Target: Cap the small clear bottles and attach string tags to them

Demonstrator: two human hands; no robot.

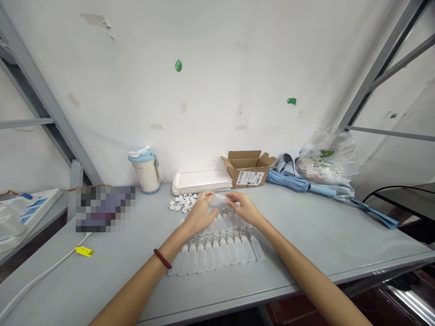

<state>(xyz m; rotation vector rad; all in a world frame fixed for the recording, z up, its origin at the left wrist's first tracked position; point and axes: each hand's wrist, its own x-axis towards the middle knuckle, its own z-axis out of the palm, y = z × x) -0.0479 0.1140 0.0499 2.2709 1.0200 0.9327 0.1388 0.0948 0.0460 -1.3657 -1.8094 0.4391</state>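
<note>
Both hands meet over the middle of the table, at the far side of the bottles. Between their fingertips is a small clear plastic piece, too faint to tell its exact kind. My left hand has its fingertips at the left end of this piece, its thumb lower down. My right hand pinches the right end. Below them lie translucent squeeze bottles in two rows, with thin loops at their necks; my hands partly cover the far row. Small white caps lie loose beside my left hand.
Stacked white trays and an open cardboard box stand along the wall. A lidded cup is at the back left, near a blurred flat object and a white cable. A blue umbrella and plastic bag lie right.
</note>
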